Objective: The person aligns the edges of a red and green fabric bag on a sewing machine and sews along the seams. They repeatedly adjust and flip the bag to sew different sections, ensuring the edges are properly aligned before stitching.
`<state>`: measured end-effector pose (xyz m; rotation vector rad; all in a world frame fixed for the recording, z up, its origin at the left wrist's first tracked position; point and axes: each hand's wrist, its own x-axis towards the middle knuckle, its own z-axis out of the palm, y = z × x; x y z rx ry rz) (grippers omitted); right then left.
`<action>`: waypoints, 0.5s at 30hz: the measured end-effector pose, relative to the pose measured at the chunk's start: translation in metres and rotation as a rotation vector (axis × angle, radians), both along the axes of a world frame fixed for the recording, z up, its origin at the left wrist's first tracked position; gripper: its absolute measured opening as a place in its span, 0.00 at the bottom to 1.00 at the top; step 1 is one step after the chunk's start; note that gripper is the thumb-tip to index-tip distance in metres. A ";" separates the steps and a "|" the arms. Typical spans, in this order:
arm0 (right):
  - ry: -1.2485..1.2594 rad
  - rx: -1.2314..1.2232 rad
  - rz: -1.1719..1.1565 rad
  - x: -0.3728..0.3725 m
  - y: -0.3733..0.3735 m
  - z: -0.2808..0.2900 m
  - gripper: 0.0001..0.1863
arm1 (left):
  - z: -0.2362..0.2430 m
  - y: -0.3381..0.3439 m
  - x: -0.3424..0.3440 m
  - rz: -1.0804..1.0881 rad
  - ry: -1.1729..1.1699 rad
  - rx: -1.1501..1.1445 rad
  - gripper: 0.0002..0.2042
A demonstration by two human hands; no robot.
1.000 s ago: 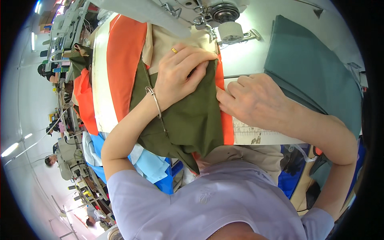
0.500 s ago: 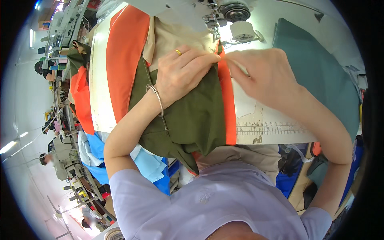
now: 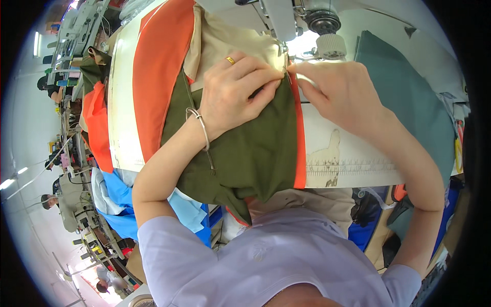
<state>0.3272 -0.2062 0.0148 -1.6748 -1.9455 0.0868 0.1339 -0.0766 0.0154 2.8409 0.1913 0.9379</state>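
On white sewing table (image 3: 353,158), olive fabric (image 3: 255,148) with orange edge lies flat by sewing machine (image 3: 307,20); left hand (image 3: 238,92) presses it, fingers curled; right hand (image 3: 342,92) pinches its edge; teal cloth (image 3: 404,97) right; workshop benches (image 3: 66,46) left.

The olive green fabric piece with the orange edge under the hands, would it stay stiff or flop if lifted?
The olive green fabric piece likely flops: it drapes over the white table edge and bunches under the left hand. Probably light, since the right hand's fingertips alone guide it.
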 end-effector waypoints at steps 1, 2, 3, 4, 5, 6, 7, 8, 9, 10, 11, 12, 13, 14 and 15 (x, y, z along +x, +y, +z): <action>-0.053 0.035 0.028 -0.001 -0.002 0.000 0.07 | 0.000 0.001 0.000 -0.019 -0.004 -0.007 0.09; -0.106 0.070 0.055 -0.001 -0.005 0.000 0.07 | 0.000 0.002 0.001 -0.038 -0.008 -0.014 0.08; -0.162 0.097 0.121 0.000 -0.008 -0.002 0.08 | 0.000 0.002 0.000 -0.039 0.009 -0.025 0.08; -0.218 0.124 0.187 0.003 -0.012 -0.004 0.09 | 0.001 0.001 -0.001 -0.040 0.026 -0.037 0.08; -0.274 0.151 0.254 0.004 -0.014 -0.005 0.10 | 0.002 0.002 -0.002 -0.040 0.043 -0.049 0.09; -0.286 0.164 0.283 0.002 -0.017 -0.007 0.10 | 0.002 0.002 -0.002 -0.050 0.054 -0.055 0.10; -0.299 0.177 0.313 0.001 -0.019 -0.008 0.11 | 0.004 0.003 -0.002 -0.059 0.065 -0.060 0.11; -0.311 0.190 0.342 -0.001 -0.021 -0.008 0.11 | 0.004 0.004 -0.003 -0.068 0.077 -0.066 0.12; -0.314 0.195 0.344 -0.004 -0.023 -0.008 0.10 | 0.005 0.005 -0.003 -0.076 0.076 -0.066 0.12; -0.318 0.199 0.345 -0.007 -0.024 -0.007 0.10 | 0.005 0.006 -0.003 -0.085 0.075 -0.066 0.13; -0.321 0.202 0.346 -0.010 -0.025 -0.007 0.09 | 0.005 0.007 -0.003 -0.094 0.075 -0.067 0.13; -0.308 0.199 0.345 -0.012 -0.024 -0.007 0.09 | 0.006 0.008 -0.004 -0.098 0.078 -0.062 0.13; -0.296 0.195 0.342 -0.015 -0.024 -0.008 0.08 | 0.006 0.009 -0.005 -0.101 0.080 -0.058 0.13; -0.283 0.190 0.340 -0.016 -0.023 -0.010 0.07 | 0.005 0.009 -0.005 -0.105 0.083 -0.054 0.13; -0.288 0.178 0.346 -0.016 -0.023 -0.010 0.07 | 0.006 0.009 -0.005 -0.105 0.088 -0.049 0.14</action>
